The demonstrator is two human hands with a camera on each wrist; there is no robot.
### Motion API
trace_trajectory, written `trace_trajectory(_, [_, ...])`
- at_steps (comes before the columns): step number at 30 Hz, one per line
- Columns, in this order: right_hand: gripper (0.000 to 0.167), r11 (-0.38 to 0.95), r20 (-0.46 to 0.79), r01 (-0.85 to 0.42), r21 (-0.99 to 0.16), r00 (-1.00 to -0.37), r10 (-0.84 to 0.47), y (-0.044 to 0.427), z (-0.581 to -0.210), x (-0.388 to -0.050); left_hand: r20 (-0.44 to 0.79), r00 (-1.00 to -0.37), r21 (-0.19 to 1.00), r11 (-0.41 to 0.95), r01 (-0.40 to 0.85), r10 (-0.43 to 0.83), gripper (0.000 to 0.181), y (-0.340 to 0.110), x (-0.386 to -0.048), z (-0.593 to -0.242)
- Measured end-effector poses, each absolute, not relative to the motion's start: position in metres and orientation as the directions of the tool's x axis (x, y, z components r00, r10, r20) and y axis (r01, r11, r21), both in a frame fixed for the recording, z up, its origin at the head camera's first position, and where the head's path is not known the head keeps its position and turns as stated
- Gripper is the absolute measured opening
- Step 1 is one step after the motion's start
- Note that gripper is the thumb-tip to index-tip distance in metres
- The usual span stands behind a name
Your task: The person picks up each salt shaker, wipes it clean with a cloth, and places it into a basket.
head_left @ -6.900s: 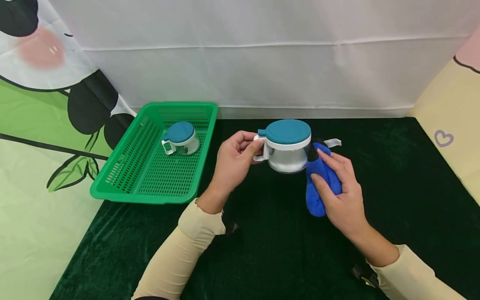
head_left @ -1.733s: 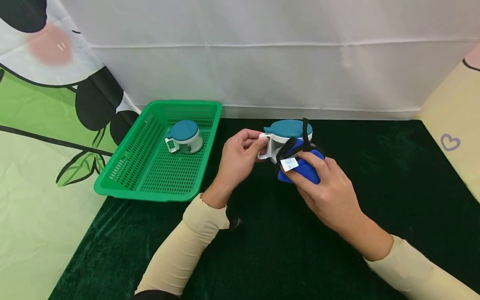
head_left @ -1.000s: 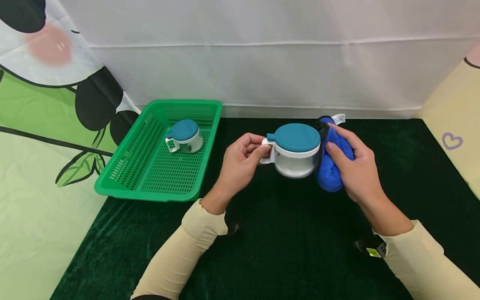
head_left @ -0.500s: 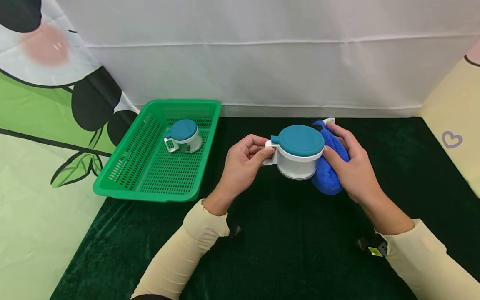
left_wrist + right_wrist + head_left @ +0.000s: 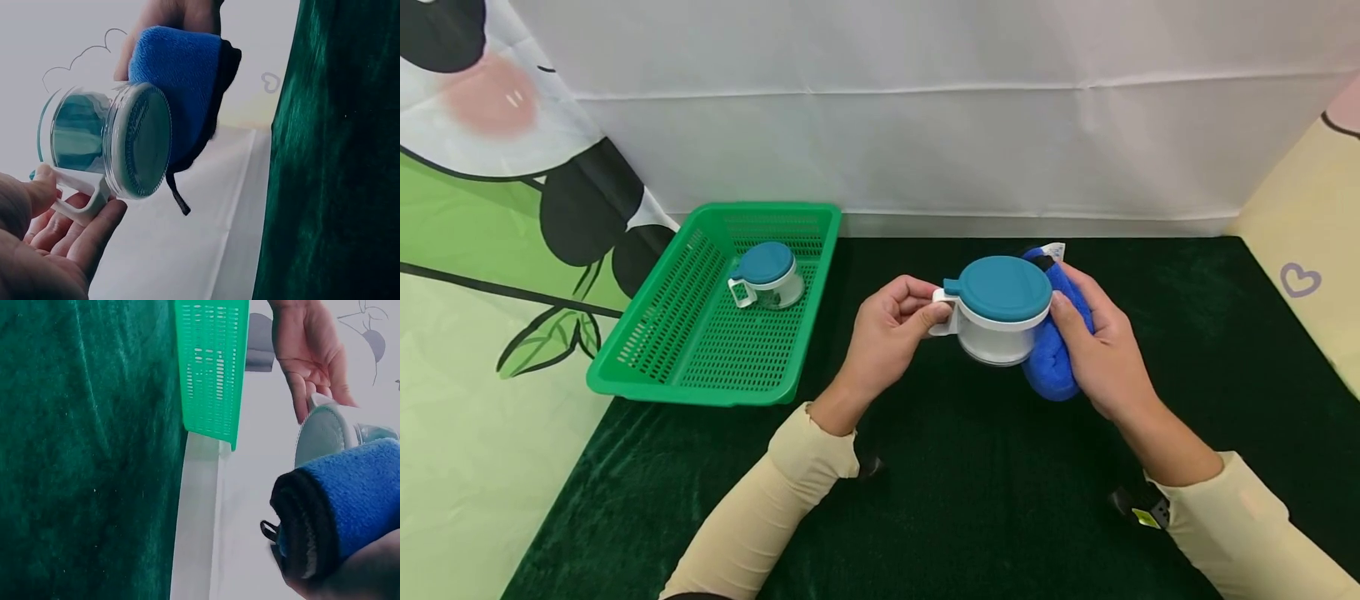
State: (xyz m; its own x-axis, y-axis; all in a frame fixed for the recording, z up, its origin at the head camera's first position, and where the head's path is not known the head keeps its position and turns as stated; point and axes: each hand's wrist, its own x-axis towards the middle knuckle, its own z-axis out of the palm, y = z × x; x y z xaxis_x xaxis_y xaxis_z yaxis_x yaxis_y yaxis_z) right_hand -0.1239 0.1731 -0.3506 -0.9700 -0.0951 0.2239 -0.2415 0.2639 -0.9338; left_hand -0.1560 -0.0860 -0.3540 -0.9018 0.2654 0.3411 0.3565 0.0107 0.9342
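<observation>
My left hand [image 5: 891, 337] pinches the white handle of a clear glass seasoning jar [image 5: 1000, 337] with a teal lid, held up above the dark green cloth. In the left wrist view the jar [image 5: 81, 134] shows its ribbed round base, and the thumb and fingers grip the handle. My right hand [image 5: 1101, 346] holds a folded blue towel [image 5: 1051, 362] with black edging against the jar's right side, its thumb close to the lid rim. From the right wrist, the towel [image 5: 356, 494] covers part of the jar.
A green perforated plastic basket [image 5: 700, 390] stands on the left of the cloth-covered table [image 5: 970, 500]. Inside it sits a similar, smaller-looking jar [image 5: 778, 292] with a teal lid. A white sheet [image 5: 925, 150] hangs behind, with printed panels at both sides.
The towel has gone from the jar's front to its right side. Lately the jar has come slightly right and nearer, its lid tipped more toward the head camera. The left hand keeps the handle.
</observation>
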Motion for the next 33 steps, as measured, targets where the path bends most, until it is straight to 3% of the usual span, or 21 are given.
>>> trace_trajectory(6, [0.046,0.269,0.32,-0.32,-0.908,-0.946,-0.047,0.171,-0.346,-0.12,0.331,-0.884,0.936,0.0,0.351,0.33,0.015,-0.088,-0.155,-0.356])
trace_trajectory(11, [0.044,0.284,0.367,-0.355,-0.891,-0.93,-0.015,0.172,-0.348,-0.12,0.33,-0.873,0.915,0.105,0.388,0.359,0.015,-0.085,-0.15,-0.352])
trace_trajectory(18, [0.042,0.299,0.354,-0.345,-0.89,-0.935,-0.025,0.175,-0.355,-0.119,0.321,-0.871,0.863,0.265,0.431,0.371,0.02,-0.082,-0.144,-0.351])
trace_trajectory(26, [0.044,0.279,0.194,-0.232,-0.932,-0.968,-0.158,0.186,-0.353,-0.121,0.346,-0.862,0.887,0.171,0.43,0.37,0.018,-0.089,-0.145,-0.357])
trace_trajectory(33, [0.042,0.408,0.197,-0.272,-0.872,-0.956,-0.217,0.191,-0.327,-0.128,0.352,-0.849,0.878,0.177,0.445,0.394,0.018,-0.091,-0.143,-0.364])
